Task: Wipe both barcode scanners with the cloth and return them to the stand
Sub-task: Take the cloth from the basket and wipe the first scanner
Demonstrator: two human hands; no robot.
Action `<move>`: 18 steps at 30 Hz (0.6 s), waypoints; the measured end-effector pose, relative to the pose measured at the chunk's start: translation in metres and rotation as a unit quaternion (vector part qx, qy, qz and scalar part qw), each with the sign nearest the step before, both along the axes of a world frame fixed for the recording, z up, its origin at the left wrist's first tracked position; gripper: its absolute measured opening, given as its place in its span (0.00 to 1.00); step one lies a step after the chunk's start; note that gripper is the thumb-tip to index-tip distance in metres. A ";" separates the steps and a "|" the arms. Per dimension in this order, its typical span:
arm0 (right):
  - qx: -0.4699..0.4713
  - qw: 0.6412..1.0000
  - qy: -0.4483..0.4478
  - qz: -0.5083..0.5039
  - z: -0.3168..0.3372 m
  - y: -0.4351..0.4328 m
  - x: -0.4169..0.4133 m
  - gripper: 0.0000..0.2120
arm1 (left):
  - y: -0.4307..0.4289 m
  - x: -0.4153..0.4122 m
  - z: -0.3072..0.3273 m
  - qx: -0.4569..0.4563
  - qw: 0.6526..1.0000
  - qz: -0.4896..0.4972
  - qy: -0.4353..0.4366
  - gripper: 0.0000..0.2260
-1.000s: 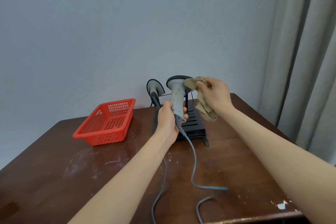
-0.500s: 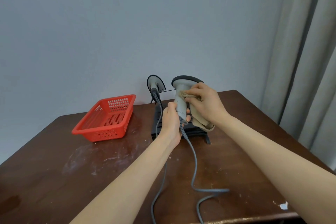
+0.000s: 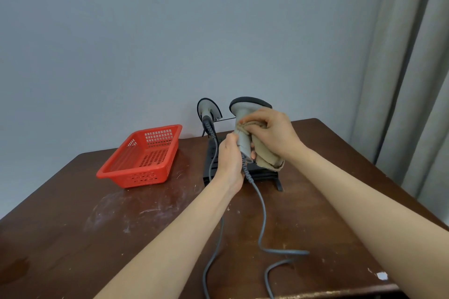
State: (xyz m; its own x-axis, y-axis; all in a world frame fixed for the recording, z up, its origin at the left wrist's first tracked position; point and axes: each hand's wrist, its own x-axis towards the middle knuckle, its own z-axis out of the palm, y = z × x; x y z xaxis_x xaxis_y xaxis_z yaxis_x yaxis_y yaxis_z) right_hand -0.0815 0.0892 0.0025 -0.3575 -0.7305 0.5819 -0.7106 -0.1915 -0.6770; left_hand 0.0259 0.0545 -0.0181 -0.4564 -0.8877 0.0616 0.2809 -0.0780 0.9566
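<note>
My left hand (image 3: 229,160) grips the lower handle of a grey barcode scanner (image 3: 244,114), held upright above the black stand (image 3: 264,172). My right hand (image 3: 272,131) presses a beige cloth (image 3: 264,155) against the scanner's neck and handle; the cloth hangs down to the right of the handle. A second grey scanner (image 3: 207,110) rests on the stand behind and to the left, head up. Two grey cables (image 3: 261,211) run from the scanners toward the front table edge.
A red perforated plastic basket (image 3: 143,155) sits left of the stand on the dark brown table (image 3: 97,226). A grey wall is behind and a grey curtain (image 3: 413,80) hangs at the right. A white scrap (image 3: 382,275) lies near the front right corner.
My right hand has brought the cloth down from the scanner's head onto its neck and handle. The left hand keeps its grip on the scanner.
</note>
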 end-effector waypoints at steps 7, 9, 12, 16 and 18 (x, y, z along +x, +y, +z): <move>0.028 0.997 0.042 -0.054 0.009 -0.003 -0.005 0.07 | 0.000 -0.002 -0.008 -0.049 0.997 0.023 -0.063 0.10; 0.023 0.995 0.031 -0.091 0.013 -0.007 -0.007 0.07 | 0.001 -0.003 -0.009 -0.064 0.995 0.021 -0.069 0.07; 0.027 0.998 0.035 -0.035 0.013 -0.004 -0.006 0.07 | 0.003 -0.003 -0.007 -0.082 0.995 0.016 -0.062 0.11; 0.051 0.996 0.045 0.065 0.014 0.005 -0.001 0.06 | 0.002 0.000 -0.003 -0.111 0.993 -0.016 -0.029 0.10; 0.061 0.994 0.081 0.027 0.018 0.003 -0.003 0.07 | 0.003 0.000 -0.003 -0.131 0.990 -0.025 -0.047 0.08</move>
State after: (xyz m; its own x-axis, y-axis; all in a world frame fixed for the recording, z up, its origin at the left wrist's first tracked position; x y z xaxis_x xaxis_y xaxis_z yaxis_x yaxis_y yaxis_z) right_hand -0.0841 0.0923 0.0200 -0.2242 -0.8144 0.5353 -0.8034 -0.1565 -0.5745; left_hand 0.0262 0.0572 -0.0215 -0.5134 -0.8233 0.2423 0.1923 0.1648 0.9674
